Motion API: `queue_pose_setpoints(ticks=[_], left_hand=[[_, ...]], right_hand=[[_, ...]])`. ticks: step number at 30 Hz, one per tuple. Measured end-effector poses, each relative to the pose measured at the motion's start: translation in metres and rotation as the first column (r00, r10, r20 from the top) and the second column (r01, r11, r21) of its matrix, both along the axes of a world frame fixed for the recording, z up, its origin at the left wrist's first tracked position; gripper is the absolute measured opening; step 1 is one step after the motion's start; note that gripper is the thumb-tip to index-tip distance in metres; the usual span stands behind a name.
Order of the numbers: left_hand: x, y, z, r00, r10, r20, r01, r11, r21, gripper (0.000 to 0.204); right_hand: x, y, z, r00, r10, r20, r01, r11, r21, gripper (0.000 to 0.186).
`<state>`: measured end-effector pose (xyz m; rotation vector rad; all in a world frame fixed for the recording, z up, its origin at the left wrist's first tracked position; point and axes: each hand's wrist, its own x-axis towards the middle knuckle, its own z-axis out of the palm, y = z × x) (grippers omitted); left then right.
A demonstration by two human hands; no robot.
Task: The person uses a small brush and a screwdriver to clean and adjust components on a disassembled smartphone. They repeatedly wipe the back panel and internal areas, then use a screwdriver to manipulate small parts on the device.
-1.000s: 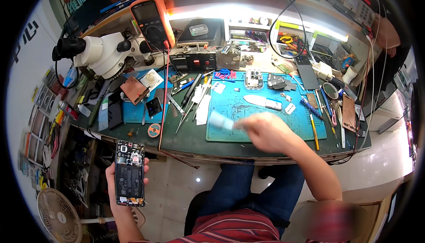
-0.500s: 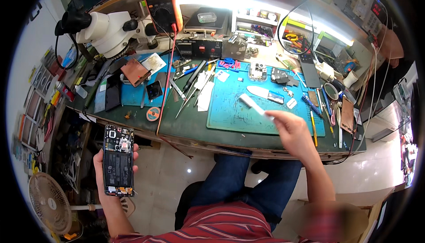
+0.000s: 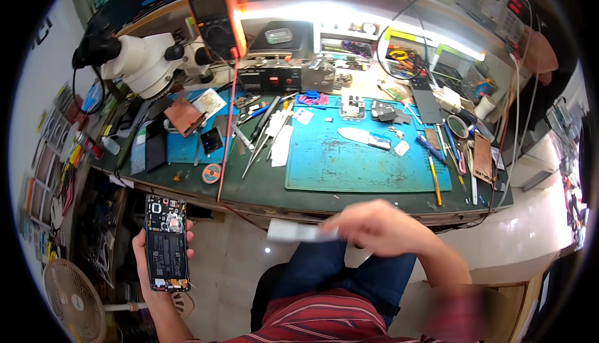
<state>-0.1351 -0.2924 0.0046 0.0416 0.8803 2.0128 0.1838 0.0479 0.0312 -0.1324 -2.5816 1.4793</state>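
My left hand (image 3: 147,262) holds an opened smartphone (image 3: 166,242) with its back cover off, upright, below the left end of the workbench. The phone's battery and circuit boards show. My right hand (image 3: 380,227) is over my lap in front of the bench edge, gripping a thin whitish strip (image 3: 298,232) that points left and is blurred by motion. The blue work mat (image 3: 368,156) lies on the bench above my right hand.
A white microscope (image 3: 142,62) and an orange multimeter (image 3: 215,13) stand at the back left of the green bench (image 3: 262,187). Tweezers, screwdrivers and small parts lie around the mat. A fan (image 3: 72,299) stands on the floor at lower left. Another person (image 3: 540,49) is at the far right.
My right hand has pulled back from the blue mat to over my lap, bringing the whitish strip with it. My left hand has kept hold of the phone and shifted a little right.
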Motion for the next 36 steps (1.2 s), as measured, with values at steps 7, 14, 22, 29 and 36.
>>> queue_pose_setpoints(ticks=[7, 14, 22, 29, 36], left_hand=[[0.003, 0.043, 0.008, 0.989, -0.146, -0.023, 0.145, 0.989, -0.037, 0.076], [0.024, 0.142, 0.021, 0.857, -0.412, -0.310, 0.380, 0.911, -0.162, 0.073], [0.101, 0.285, 0.035, -0.475, -0.246, -0.845, 0.278, 0.869, -0.409, 0.063], [0.119, 0.320, -0.005, -0.707, -0.082, -0.702, 0.298, 0.866, -0.402, 0.066], [0.117, 0.317, -0.001, -0.728, -0.139, -0.671, 0.282, 0.832, -0.478, 0.072]], right_hand=[[0.070, -0.019, -0.006, 0.977, 0.204, 0.061, -0.198, 0.976, -0.087, 0.041], [0.128, -0.025, -0.013, 0.961, -0.271, -0.057, 0.274, 0.960, 0.050, 0.037], [0.160, 0.117, -0.053, 0.316, -0.742, -0.592, 0.712, -0.227, 0.665, 0.027], [0.097, 0.077, -0.050, 0.542, -0.787, -0.293, 0.654, 0.177, 0.735, 0.033], [0.110, 0.075, -0.020, 0.496, -0.865, 0.072, 0.865, 0.487, -0.118, 0.032]])
